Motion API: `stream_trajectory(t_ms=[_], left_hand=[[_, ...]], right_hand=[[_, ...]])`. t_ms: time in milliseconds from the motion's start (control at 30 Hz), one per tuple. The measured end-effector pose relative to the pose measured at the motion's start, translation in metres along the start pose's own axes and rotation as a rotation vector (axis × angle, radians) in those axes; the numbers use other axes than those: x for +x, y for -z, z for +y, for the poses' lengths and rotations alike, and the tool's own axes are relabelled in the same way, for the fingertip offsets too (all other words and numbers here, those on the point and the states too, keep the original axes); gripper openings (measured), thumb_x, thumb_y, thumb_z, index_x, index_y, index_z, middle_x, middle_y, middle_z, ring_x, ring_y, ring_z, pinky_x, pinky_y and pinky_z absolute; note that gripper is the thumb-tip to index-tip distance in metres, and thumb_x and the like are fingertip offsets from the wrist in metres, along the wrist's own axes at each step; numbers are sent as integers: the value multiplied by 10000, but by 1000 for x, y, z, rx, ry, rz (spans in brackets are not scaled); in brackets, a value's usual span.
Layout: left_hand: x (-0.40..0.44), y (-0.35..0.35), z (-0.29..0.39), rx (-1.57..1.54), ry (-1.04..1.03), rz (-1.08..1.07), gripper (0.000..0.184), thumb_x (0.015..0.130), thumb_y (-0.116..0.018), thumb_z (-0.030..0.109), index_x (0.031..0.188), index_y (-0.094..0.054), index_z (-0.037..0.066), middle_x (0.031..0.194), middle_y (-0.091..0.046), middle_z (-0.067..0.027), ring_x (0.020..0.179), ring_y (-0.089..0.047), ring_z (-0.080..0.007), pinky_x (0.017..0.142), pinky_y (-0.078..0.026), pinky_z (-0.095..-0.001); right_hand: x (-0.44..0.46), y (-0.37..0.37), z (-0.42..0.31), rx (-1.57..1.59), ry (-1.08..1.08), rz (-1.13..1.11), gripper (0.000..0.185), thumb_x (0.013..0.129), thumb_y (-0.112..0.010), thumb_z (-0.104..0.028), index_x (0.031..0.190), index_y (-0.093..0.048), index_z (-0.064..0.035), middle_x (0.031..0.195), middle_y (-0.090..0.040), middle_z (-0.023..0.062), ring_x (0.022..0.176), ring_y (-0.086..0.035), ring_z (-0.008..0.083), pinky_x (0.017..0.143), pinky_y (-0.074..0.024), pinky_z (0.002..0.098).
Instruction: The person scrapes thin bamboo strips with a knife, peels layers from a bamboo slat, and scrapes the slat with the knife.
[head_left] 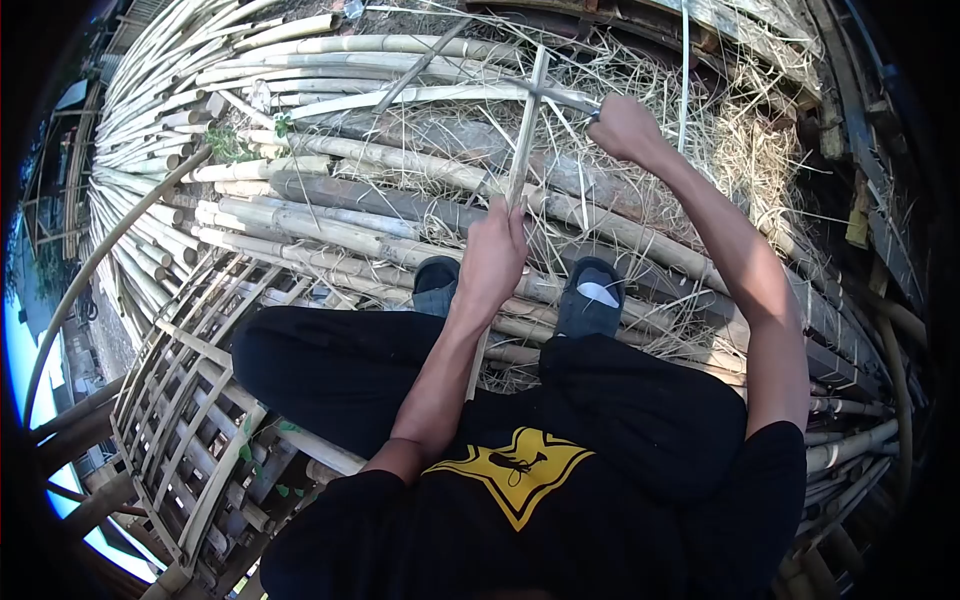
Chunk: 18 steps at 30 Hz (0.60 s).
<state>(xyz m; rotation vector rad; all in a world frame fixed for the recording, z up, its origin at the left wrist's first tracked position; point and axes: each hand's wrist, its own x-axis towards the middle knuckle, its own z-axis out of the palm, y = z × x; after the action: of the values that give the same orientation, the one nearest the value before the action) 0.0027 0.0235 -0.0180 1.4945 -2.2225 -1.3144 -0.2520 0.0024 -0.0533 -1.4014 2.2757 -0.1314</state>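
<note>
A long split bamboo strip (524,140) stands out from my left hand (494,255), whose fingers are closed round its lower part; more of the strip shows below the hand, running toward my lap. My right hand (624,130) is closed on the handle of a knife. The knife's blade (565,98) lies across the strip near its far end and touches or overlaps it. Which way the cutting edge faces is too small to tell.
Bamboo poles (340,150) lie side by side under and ahead of my feet, with thin shavings (750,150) strewn over them. A woven bamboo lattice (190,410) is at the left. Both sandals (590,300) rest on the poles. Timber beams stand at the right.
</note>
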Motion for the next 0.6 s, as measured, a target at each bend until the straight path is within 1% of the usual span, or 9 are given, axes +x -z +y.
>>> stream_trajectory(t_ms=[33, 67, 100, 233, 333, 367, 400, 467, 600], left_hand=[[-4, -2, 2, -2, -7, 3, 201, 967, -480, 164, 950, -484, -35, 655, -566, -276, 674, -560, -496, 564, -401, -532], [-14, -5, 2, 14, -41, -38, 200, 969, -480, 166, 944, -484, -33, 642, -558, -273, 666, -554, -497, 559, -396, -530], [-21, -6, 1, 37, -69, -72, 201, 970, -480, 167, 938, -483, -31, 629, -550, -271, 658, -547, -498, 554, -392, -529], [-11, -17, -1, -13, -90, -96, 206, 970, -487, 174, 924, -474, -26, 629, -545, -278, 647, -539, -496, 546, -381, -528], [-6, -14, -3, 19, -85, -48, 209, 971, -482, 174, 911, -464, -25, 626, -549, -273, 639, -541, -489, 547, -378, -536], [-4, -14, -5, 27, -86, -14, 207, 972, -479, 172, 911, -461, -25, 622, -551, -272, 630, -541, -487, 544, -380, -538], [-1, -17, -11, 76, -137, 21, 203, 961, -467, 153, 933, -475, -48, 617, -565, -296, 646, -573, -498, 561, -431, -569], [1, -16, -6, 111, -108, 17, 202, 963, -462, 158, 937, -471, -42, 621, -568, -297, 646, -575, -499, 565, -437, -570], [-4, -22, -16, 175, -132, 46, 193, 969, -467, 165, 931, -462, -25, 615, -557, -292, 621, -565, -491, 536, -410, -566]], right_hand=[[20, 18, 28, -60, -63, 18, 309, 715, -555, -193, 785, -645, 94, 800, -653, 296, 789, -665, 424, 742, -535, 477], [28, 32, 51, -89, -143, 210, 319, 732, -555, -195, 851, -667, 79, 863, -658, 301, 865, -659, 432, 759, -533, 465], [33, 49, 66, -75, -225, 247, 318, 748, -555, -205, 859, -671, 69, 891, -661, 297, 903, -652, 435, 776, -529, 473], [13, 69, 55, 42, -241, 235, 349, 763, -564, -248, 850, -662, 76, 851, -653, 301, 851, -657, 418, 778, -514, 468], [-26, 38, 13, 72, -95, 39, 311, 751, -547, -209, 772, -649, 83, 731, -640, 273, 707, -653, 409, 710, -520, 477], [-40, 26, -3, 45, -7, -25, 289, 742, -544, -193, 755, -649, 75, 708, -636, 263, 710, -652, 410, 712, -524, 477], [-50, 13, -16, 25, 40, -87, 273, 722, -556, -173, 735, -640, 87, 697, -632, 272, 706, -651, 422, 714, -532, 474], [-61, -15, -26, -19, 171, -155, 263, 694, -573, -153, 723, -630, 103, 684, -626, 281, 698, -653, 428, 696, -544, 467], [-52, -28, -18, -79, 250, -54, 219, 660, -595, -134, 697, -629, 79, 655, -626, 258, 674, -658, 413, 650, -555, 453]])
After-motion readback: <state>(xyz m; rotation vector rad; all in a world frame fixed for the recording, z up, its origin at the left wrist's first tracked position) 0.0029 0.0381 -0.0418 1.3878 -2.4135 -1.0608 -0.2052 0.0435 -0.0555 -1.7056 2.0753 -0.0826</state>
